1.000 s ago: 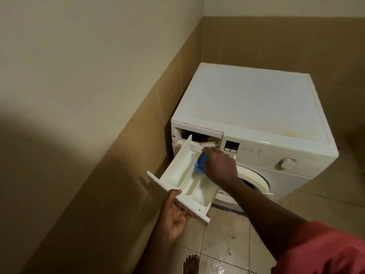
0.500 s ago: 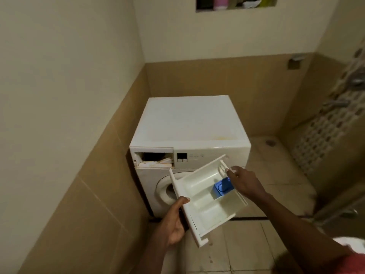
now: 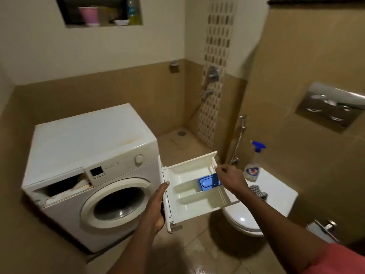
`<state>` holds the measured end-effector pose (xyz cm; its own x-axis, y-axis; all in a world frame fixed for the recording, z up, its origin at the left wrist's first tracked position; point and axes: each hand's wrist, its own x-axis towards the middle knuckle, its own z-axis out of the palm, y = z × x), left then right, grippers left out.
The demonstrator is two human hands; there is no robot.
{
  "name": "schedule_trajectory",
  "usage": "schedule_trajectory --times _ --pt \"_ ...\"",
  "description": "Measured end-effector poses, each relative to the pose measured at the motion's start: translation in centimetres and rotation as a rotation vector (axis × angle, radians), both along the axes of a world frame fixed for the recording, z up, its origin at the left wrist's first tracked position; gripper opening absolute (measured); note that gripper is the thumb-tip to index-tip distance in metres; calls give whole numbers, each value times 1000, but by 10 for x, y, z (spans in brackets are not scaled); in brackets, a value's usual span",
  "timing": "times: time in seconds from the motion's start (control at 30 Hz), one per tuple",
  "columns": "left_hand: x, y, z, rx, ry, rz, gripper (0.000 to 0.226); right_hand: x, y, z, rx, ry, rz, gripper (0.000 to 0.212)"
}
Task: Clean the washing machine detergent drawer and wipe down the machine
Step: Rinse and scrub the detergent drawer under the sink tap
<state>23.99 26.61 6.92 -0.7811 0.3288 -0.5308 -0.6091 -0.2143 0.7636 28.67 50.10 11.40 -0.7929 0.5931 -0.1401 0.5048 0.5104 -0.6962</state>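
The white detergent drawer (image 3: 189,192) is out of the machine and held level in the air over the floor. A blue insert (image 3: 208,181) sits in its right compartment. My left hand (image 3: 158,206) grips the drawer's front panel at the left. My right hand (image 3: 230,177) holds the drawer's back right corner with curled fingers. The white front-loading washing machine (image 3: 88,155) stands to the left, its drawer slot (image 3: 63,184) open and stained.
A white toilet (image 3: 262,206) sits right of the drawer, with a spray bottle (image 3: 253,165) and a checked cloth (image 3: 257,191) on its lid. Shower taps (image 3: 212,76) and a hand sprayer (image 3: 242,123) hang on the tiled wall. The floor tiles look wet.
The drawer came fully out of its slot and swung right, away from the machine, with both hands on it. My view turned right, revealing the toilet and the shower corner.
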Motion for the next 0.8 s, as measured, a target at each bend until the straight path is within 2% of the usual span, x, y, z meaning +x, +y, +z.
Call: schedule_trajectory --times 0.13,0.3,0.4,0.53,0.7,0.8 --pt "30 69 8 35 8 -179 40 68 55 6 -10 -16 -178 37" --pt "80 170 20 -16 94 -415 45 149 142 5 3 -33 -402 42" --pt "113 228 22 -28 93 -490 35 202 186 3 -19 -33 -505 41" --pt "163 301 19 -33 95 -604 38 272 239 -3 -111 -20 -618 40" --pt "207 381 19 -26 108 -794 55 342 288 13 -26 -52 -719 29" --pt "237 422 27 -21 144 -899 44 384 317 9 -7 -45 -812 26"
